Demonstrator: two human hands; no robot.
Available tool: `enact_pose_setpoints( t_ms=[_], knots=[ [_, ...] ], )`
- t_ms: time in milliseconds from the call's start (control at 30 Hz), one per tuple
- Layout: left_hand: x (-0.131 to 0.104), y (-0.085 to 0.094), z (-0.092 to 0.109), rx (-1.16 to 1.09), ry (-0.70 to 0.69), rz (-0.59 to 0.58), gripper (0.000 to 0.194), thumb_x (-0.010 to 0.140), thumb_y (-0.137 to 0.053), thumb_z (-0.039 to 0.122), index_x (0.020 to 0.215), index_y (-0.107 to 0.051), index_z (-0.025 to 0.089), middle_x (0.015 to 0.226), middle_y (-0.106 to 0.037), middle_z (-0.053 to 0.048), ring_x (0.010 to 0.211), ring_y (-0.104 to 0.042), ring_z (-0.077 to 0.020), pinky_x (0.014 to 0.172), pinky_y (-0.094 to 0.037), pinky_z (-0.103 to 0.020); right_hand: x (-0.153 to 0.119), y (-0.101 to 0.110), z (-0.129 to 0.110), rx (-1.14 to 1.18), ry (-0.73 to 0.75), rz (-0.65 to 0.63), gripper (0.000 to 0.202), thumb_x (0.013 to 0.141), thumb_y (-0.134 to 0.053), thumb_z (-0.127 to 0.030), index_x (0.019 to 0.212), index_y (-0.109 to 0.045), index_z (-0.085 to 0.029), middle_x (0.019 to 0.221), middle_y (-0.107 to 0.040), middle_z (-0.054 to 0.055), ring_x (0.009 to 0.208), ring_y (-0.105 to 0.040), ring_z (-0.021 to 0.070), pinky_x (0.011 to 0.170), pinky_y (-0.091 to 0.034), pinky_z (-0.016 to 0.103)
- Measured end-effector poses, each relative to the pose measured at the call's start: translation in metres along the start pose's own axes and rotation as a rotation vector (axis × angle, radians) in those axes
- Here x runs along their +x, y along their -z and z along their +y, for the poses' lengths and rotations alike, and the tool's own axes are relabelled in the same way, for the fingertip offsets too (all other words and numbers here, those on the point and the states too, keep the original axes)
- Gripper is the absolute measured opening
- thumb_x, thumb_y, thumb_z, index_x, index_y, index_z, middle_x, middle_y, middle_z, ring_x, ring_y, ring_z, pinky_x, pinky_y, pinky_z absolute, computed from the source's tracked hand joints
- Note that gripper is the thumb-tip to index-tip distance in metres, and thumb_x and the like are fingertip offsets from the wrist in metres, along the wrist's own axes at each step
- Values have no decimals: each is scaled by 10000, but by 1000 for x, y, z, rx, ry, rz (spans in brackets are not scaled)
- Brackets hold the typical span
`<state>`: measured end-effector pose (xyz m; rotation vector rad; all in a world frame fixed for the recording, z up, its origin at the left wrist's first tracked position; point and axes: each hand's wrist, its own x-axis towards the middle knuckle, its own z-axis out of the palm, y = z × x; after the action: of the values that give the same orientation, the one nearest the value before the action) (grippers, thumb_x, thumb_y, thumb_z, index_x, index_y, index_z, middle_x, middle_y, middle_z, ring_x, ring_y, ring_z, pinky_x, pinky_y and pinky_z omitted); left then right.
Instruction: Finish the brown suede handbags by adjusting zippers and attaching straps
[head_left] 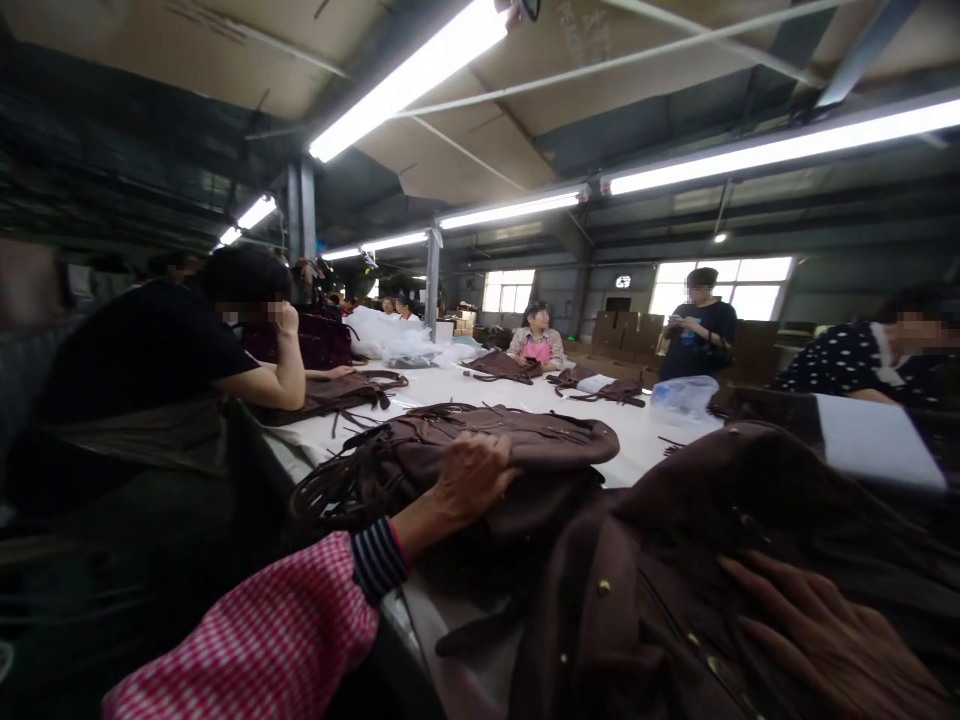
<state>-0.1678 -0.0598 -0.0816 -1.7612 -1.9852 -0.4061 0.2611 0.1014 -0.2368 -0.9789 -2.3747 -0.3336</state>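
Observation:
My left hand reaches out from a pink checked sleeve with a striped cuff. Its fingers curl over the edge of a dark brown fabric bag, which lies with dangling straps on others like it. Close by on the right, a larger brown bag with brass-coloured studs and a zip fills the near side. My right hand rests on that bag with its fingers stretched out along the fabric. The undersides of both hands are hidden.
A white table stretches ahead, with more brown bags along it. Clear plastic lies at the right and white plastic wrap at the back. A person leans on the table at left; others sit or stand around it.

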Motion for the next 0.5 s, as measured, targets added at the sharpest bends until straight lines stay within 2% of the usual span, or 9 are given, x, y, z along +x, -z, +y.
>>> enact_pose_setpoints(
  t_ms=[67, 133, 233, 300, 400, 500],
  knots=[
    [25, 13, -5, -70, 125, 69, 255, 897, -675, 465, 938, -684, 213, 882, -711, -63, 902, -665, -265, 802, -449, -335, 2, 6, -5, 3, -12, -19, 577, 918, -435, -541, 1457, -263, -655, 1434, -575, -67, 1241, -598, 318, 839, -597, 521],
    [53, 31, -14, -90, 234, 140, 285, 908, -642, 501, 933, -700, 223, 894, -721, -72, 902, -671, -270, 765, -448, -326, 5, 10, -10, 24, -15, -33, 581, 921, -418, -532, 1450, -228, -677, 1426, -579, -77, 1233, -602, 326, 832, -598, 535],
    [90, 67, -30, -107, 346, 259, 332, 936, -574, 519, 967, -711, 218, 953, -727, -85, 915, -670, -263, 737, -446, -316, 9, 12, -16, 63, -16, -25, 574, 922, -413, -545, 1440, -218, -695, 1417, -586, -81, 1253, -587, 328, 874, -580, 552],
    [108, 97, -35, -175, 400, 400, 344, 928, -571, 517, 961, -722, 209, 920, -727, -77, 880, -666, -247, 723, -445, -305, 10, 12, -18, 80, -30, -22, 568, 917, -433, -567, 1429, -231, -706, 1419, -583, -82, 1272, -571, 324, 894, -566, 555],
    [126, 145, -30, -314, 352, 657, 329, 891, -607, 491, 885, -734, 187, 819, -710, -51, 791, -644, -217, 715, -445, -288, 13, 12, -22, 107, -46, -35, 566, 907, -471, -582, 1420, -267, -706, 1428, -572, -82, 1312, -532, 322, 912, -548, 556],
    [137, 188, -14, -439, 173, 835, 344, 856, -636, 489, 821, -724, 158, 737, -673, -28, 714, -607, -184, 716, -457, -276, 17, 20, -32, 141, -46, -51, 545, 912, -488, -585, 1416, -309, -691, 1417, -581, -76, 1307, -532, 323, 924, -533, 554]
  ],
)
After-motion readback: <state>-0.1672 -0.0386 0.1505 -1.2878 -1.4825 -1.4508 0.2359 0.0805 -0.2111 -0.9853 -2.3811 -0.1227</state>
